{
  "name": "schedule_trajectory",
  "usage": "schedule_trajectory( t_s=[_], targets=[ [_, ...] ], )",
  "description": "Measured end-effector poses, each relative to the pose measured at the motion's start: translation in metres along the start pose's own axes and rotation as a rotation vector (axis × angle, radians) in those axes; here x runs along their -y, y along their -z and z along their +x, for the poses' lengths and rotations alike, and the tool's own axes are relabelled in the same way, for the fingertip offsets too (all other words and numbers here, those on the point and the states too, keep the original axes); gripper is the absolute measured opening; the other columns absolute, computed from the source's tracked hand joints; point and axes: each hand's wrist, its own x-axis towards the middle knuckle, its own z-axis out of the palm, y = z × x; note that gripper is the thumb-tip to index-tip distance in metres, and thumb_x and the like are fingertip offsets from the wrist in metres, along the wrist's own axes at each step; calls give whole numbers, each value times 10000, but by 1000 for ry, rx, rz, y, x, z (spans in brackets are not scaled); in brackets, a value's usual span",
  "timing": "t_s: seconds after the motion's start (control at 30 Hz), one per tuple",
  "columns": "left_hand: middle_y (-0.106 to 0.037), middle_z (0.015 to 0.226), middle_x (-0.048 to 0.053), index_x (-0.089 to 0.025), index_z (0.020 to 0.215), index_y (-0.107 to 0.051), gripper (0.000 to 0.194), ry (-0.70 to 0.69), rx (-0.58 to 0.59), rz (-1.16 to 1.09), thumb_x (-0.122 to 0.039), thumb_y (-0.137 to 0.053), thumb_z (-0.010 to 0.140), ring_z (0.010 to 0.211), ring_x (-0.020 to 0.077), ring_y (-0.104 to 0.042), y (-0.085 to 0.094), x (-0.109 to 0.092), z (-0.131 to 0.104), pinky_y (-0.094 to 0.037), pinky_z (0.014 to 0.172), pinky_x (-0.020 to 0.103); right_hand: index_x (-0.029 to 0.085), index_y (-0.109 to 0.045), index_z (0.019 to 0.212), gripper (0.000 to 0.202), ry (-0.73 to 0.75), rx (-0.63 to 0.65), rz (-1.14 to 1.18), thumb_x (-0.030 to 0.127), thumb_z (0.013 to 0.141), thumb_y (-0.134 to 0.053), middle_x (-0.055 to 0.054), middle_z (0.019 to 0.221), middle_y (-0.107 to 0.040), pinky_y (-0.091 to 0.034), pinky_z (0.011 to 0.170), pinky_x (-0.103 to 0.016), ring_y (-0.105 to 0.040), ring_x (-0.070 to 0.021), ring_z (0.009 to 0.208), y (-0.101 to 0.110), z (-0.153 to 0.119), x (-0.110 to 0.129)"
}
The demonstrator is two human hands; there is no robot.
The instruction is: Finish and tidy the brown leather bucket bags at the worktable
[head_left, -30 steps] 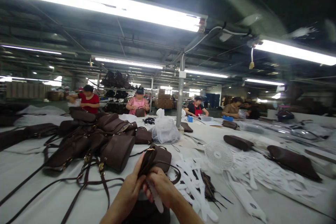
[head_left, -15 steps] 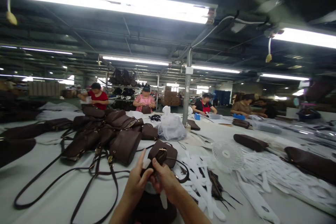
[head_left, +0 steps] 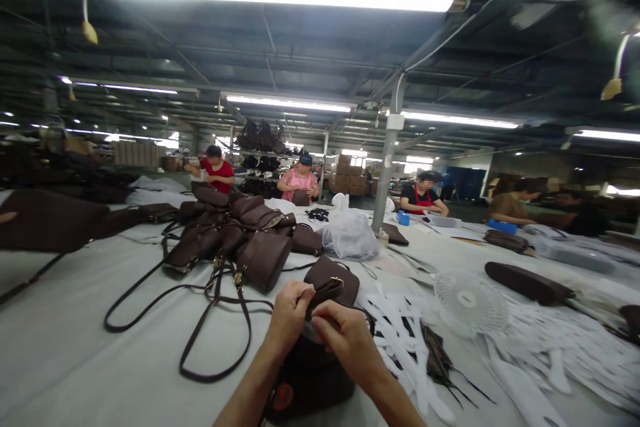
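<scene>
A dark brown bag (head_left: 315,380) lies close to me at the bottom middle, below both hands. My left hand (head_left: 290,313) is closed, pinching a bit of whitish wrapping at the dark strap (head_left: 327,290). My right hand (head_left: 347,333) is closed beside it, thumb and fingers pressed together at the strap; what they hold is too small to make out. Just beyond the hands sits another brown bag (head_left: 345,273) with a gold buckle. Translucent material shows between and under my fingers.
Brown bags (head_left: 265,260) with long straps are piled at the left. White strips (head_left: 400,340), a white fan (head_left: 470,300) and dark tags (head_left: 437,357) lie right. A wrapped bundle (head_left: 350,233) stands by the post (head_left: 387,167). Several people sit across the table.
The view has swung left, so the scene sits further right. My left fingers have gone from spread to curled in a pinch. A brown bag and a fingertip now show at the far left edge.
</scene>
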Motion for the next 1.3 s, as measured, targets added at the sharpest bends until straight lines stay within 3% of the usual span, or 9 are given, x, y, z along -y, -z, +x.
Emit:
schedule_trajectory(
  t_s=[0.07, 0.13, 0.2, 0.3, 0.37, 0.47, 0.57, 0.93, 1.3],
  targets=[
    [-578, 714, 20, -166, 682, -613, 343, 13, 20, -21, -382, -439, 883, 695, 164, -549, -1, 0, -1, -446, 683, 282, 184, -678, 943, 200, -12, 103, 141, 259, 760, -648, -26, 771, -664, -454, 535, -241, -579, -156, 616, 4, 2, 1],
    [-566, 710, 11, -159, 733, -627, 334, 42, 49, -88, -369, -420, 890, 648, 150, -545, -2, 1, -2, -450, 630, 270, 195, -632, 1152, 488, -14, 194, 289, 219, 672, -716, -47, 980, -670, -474, 599, -249, -591, -158, 702, 6, 4, 0],
    [-597, 756, 24, -149, 832, -660, 320, 27, 62, -130, -341, -411, 894, 679, 155, -573, -2, 3, -3, -469, 647, 275, 207, -599, 1229, 552, -7, 244, 372, 254, 691, -715, -64, 1079, -641, -487, 648, -264, -599, -173, 782, 9, 7, 0],
    [-659, 852, 65, -140, 920, -694, 313, -59, 46, -92, -270, -412, 887, 819, 181, -613, -1, 5, -4, -481, 773, 302, 187, -709, 1004, 295, 72, 127, 270, 404, 835, -601, -75, 984, -622, -477, 627, -261, -584, -180, 798, 13, 12, 1],
    [-680, 877, 78, -140, 922, -704, 311, -76, 25, -65, -238, -413, 878, 847, 187, -621, -1, 4, -5, -484, 802, 308, 168, -720, 858, 357, 73, 23, 233, 492, 855, -570, -64, 856, -600, -433, 538, -239, -542, -145, 672, 14, 16, 5],
    [-711, 916, 84, -148, 945, -711, 308, -54, -23, -65, -223, -422, 871, 881, 196, -638, -2, 4, -6, -497, 842, 321, 146, -683, 879, 434, -91, -37, 383, 564, 769, -650, -12, 670, -567, -313, 400, -201, -412, -76, 463, 11, 22, 11],
    [-722, 1047, 93, -153, 1032, -698, 321, -36, -66, -94, -205, -435, 854, 984, 214, -646, -3, 5, -8, -490, 918, 348, 142, -635, 817, 488, -189, -54, 459, 602, 667, -697, -9, 653, -596, -293, 350, -175, -465, -80, 445, 5, 28, 12],
    [-709, 912, 66, -177, 1051, -638, 305, -92, -74, 32, -204, -378, 892, 807, 175, -653, -10, 10, -21, -511, 753, 283, 162, -596, 683, 394, -393, 112, 217, 540, 589, -652, 4, 446, -571, -319, 316, -180, -446, -88, 309, -7, 41, -4],
    [-707, 874, 51, -203, 1053, -618, 283, -177, -87, 181, -168, -402, 872, 760, 165, -658, -13, 12, -32, -530, 726, 249, 145, -624, 705, 519, -510, 206, 390, 619, 561, -777, 18, 481, -491, -252, 375, -172, -382, -55, 385, 1, 32, -21]
  ],
)
